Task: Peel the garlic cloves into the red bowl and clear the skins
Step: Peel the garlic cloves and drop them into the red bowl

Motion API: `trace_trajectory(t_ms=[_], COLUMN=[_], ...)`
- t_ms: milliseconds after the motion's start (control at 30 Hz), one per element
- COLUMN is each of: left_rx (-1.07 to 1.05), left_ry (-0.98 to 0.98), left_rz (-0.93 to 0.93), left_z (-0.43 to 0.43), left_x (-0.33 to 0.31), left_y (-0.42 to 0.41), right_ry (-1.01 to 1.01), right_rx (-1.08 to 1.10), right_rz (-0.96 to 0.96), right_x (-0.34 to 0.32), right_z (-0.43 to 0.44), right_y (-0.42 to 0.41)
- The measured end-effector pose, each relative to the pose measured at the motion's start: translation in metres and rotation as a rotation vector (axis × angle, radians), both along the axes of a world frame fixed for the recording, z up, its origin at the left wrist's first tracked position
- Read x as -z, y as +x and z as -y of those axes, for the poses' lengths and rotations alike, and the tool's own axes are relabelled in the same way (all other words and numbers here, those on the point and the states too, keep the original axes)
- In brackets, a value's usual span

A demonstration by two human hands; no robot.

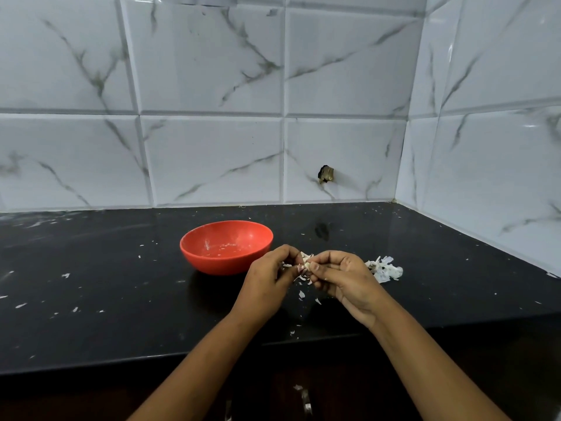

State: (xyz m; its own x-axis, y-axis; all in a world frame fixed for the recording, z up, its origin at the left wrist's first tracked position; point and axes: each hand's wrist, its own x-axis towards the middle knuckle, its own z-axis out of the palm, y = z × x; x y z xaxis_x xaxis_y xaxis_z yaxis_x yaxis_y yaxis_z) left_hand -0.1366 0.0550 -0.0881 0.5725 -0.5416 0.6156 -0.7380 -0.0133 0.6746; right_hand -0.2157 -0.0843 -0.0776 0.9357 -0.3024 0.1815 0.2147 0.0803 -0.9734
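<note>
Head view: left hand and right hand pinch a clove mid-peel; bowl looks clove-less, skins uncleared.

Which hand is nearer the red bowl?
Left. The left hand sits just right of the red bowl; the right hand is farther right, toward the skin pile. Both pinch the garlic clove.

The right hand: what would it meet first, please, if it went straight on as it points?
Probably the left hand, which pinches the same garlic clove as the right hand; the red bowl lies beyond, though depth is unclear.
</note>
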Motion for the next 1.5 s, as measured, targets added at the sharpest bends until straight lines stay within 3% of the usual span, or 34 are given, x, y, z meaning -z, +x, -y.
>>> trace_trajectory(t_ms=[267, 667, 933, 1200, 1500], left_rx=[-0.035, -0.032, -0.148, -0.184, -0.264], left_ry=[0.103, 0.212, 0.087, 0.001, -0.02], left_rz=[0.153, 0.205, 0.072, 0.103, 0.142], left_z=[0.001, 0.0021, 0.0016, 0.0009, -0.0015], left_x=[0.0047, 0.0045, 0.0031, 0.0043, 0.003], left_y=[0.0044, 0.0, -0.0017, -0.0004, -0.0035], right_ry=[-0.021, 0.074, 0.064, -0.007, 0.043], right_rx=[0.014, 0.131, 0.113, 0.061, 0.013], right_rz=[-0.014, 0.032, 0.059, 0.058, 0.08], right_x=[0.0004, 0.0007, 0.0, -0.0008, -0.0018], right_z=[-0.0007, -0.0013, -0.0026, -0.0049, -0.0059], right_y=[0.0005, 0.0041, 0.0006, -0.0008, -0.001])
